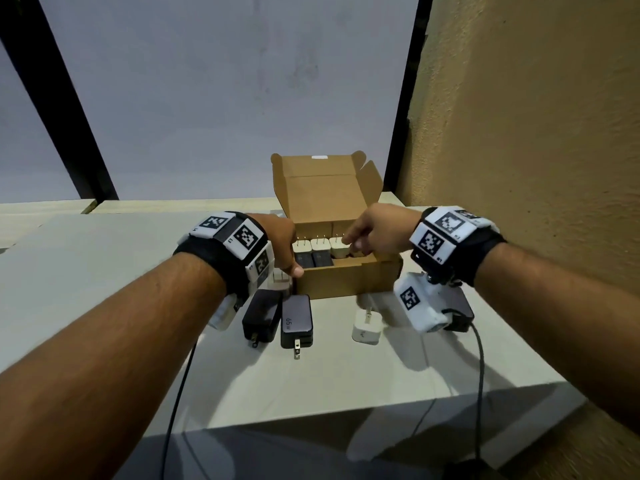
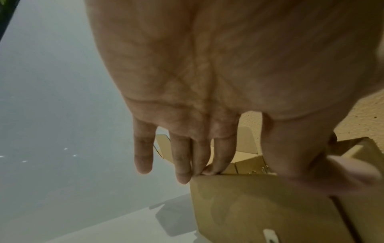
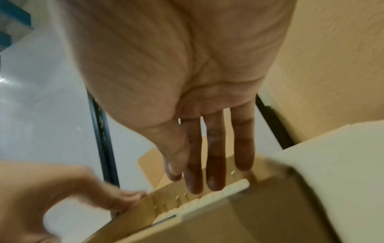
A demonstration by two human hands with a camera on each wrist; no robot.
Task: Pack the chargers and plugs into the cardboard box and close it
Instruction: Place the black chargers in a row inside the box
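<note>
The cardboard box (image 1: 346, 278) stands open on the table with its lid (image 1: 322, 192) upright at the back. A row of white plugs (image 1: 318, 245) and black chargers (image 1: 313, 259) sits inside. My left hand (image 1: 294, 268) rests on the box's front left corner, its straight fingers (image 2: 182, 174) at the rim of the box (image 2: 259, 205). My right hand (image 1: 351, 243) reaches into the box's right side with straight fingers (image 3: 195, 185) just over the white plugs (image 3: 218, 194) and holds nothing. Loose in front lie two black chargers (image 1: 261, 317) (image 1: 296, 322) and a white plug (image 1: 367, 323).
Another white plug (image 1: 280, 277) sits by my left hand, and a black charger (image 1: 462, 311) lies half hidden under my right wrist. The pale table (image 1: 104, 271) ends in a front edge close to me. A textured wall (image 1: 536, 133) stands close on the right. Two cables hang from my wrists.
</note>
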